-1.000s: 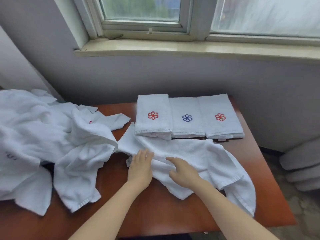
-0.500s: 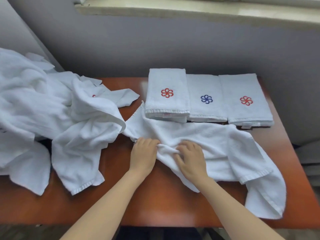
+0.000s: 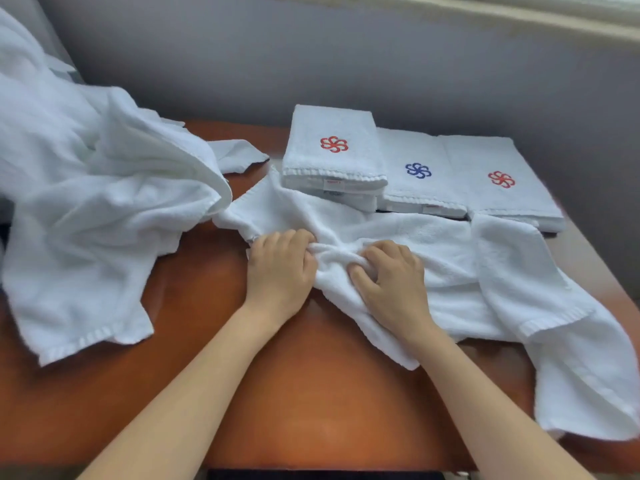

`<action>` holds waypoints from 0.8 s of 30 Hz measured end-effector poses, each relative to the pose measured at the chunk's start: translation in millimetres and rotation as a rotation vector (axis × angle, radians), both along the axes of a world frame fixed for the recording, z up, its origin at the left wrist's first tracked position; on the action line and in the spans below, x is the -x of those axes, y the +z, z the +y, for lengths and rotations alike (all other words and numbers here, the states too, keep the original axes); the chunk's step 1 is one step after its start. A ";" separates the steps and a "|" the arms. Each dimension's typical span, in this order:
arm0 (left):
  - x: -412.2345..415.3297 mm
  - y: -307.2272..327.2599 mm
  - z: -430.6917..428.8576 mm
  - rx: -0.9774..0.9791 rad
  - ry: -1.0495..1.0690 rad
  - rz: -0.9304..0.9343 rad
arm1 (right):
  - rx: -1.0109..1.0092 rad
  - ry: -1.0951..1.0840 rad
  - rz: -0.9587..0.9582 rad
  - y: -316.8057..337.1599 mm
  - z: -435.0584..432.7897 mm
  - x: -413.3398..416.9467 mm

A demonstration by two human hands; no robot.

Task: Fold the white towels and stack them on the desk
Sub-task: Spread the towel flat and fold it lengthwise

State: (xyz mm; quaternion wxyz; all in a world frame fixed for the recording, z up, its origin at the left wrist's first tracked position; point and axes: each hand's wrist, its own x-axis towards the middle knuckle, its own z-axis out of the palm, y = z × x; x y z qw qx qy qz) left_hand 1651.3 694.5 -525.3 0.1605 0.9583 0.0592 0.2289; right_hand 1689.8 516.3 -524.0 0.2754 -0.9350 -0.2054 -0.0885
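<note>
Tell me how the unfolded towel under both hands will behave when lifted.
Probably floppy: the towel bunches into ridges where the left hand and right hand grip it. One end droops off the desk, so expect sagging.

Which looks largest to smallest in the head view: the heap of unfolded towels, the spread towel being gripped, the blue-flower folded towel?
1. heap of unfolded towels, even cropped at the left edge.
2. spread towel, somewhat smaller.
3. blue-flower folded towel, clearly smallest, though farther from the camera.
</note>
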 end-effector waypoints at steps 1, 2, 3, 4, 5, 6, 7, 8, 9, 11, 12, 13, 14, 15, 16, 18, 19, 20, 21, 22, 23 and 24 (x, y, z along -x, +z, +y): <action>0.7 0.1 -0.9 -0.011 0.011 0.011 | 0.004 0.010 -0.002 -0.2 -0.7 0.6; 2.4 0.9 -2.2 -0.017 0.024 0.023 | 0.010 0.021 -0.003 -0.1 -1.9 2.2; 5.5 1.9 -4.2 -0.021 0.036 0.030 | 0.019 0.030 -0.002 0.2 -4.0 4.9; 10.4 2.7 -6.7 -0.025 0.044 0.032 | 0.026 0.039 -0.002 0.8 -7.0 8.7; 16.9 3.4 -10.0 -0.030 0.050 0.033 | 0.029 0.049 -0.001 1.9 -11.0 13.7; 25.7 3.6 -14.4 -0.036 0.058 0.037 | 0.031 0.062 0.004 3.4 -16.0 20.1; 36.0 4.0 -19.6 -0.046 0.070 0.046 | 0.031 0.077 0.014 4.9 -21.6 27.3; 47.3 4.8 -25.4 -0.060 0.086 0.057 | 0.031 0.091 0.027 6.4 -27.7 35.0; 58.9 5.6 -31.7 -0.073 0.102 0.069 | 0.034 0.106 0.040 7.6 -33.9 43.2; 81.1 8.9 -42.8 -0.083 0.125 0.120 | 0.045 0.131 0.063 8.3 -45.5 60.4; 90.6 11.9 -47.0 -0.080 0.136 0.163 | 0.051 0.141 0.066 8.0 -49.9 69.1; 98.3 15.4 -50.2 -0.075 0.151 0.213 | 0.058 0.148 0.062 7.9 -53.3 77.7; 104.0 19.3 -53.0 -0.081 0.171 0.263 | 0.064 0.155 0.060 7.9 -56.0 85.5; 108.1 23.9 -55.7 -0.107 0.195 0.300 | 0.061 0.164 0.069 8.5 -58.4 92.5; 111.1 29.3 -59.1 -0.148 0.217 0.311 | 0.041 0.176 0.091 10.3 -61.0 98.3; 112.4 39.6 -65.6 -0.205 0.225 0.225 | -0.047 0.208 0.169 18.0 -68.1 104.7; 110.6 44.1 -69.3 -0.208 0.198 0.158 | -0.104 0.211 0.200 22.9 -73.4 105.1; 107.4 48.3 -73.9 -0.188 0.155 0.100 | -0.152 0.196 0.195 27.9 -80.5 103.5; 102.7 51.8 -79.7 -0.153 0.102 0.060 | -0.184 0.163 0.146 33.2 -89.4 99.5; 96.7 54.3 -86.4 -0.118 0.043 0.035 | -0.203 0.121 0.070 38.1 -99.9 93.9; 89.5 55.7 -94.2 -0.089 -0.015 0.021 | -0.210 0.076 -0.015 42.6 -111.3 87.5; 81.1 55.8 -103.1 -0.068 -0.067 0.017 | -0.200 0.026 -0.097 46.9 -122.5 80.4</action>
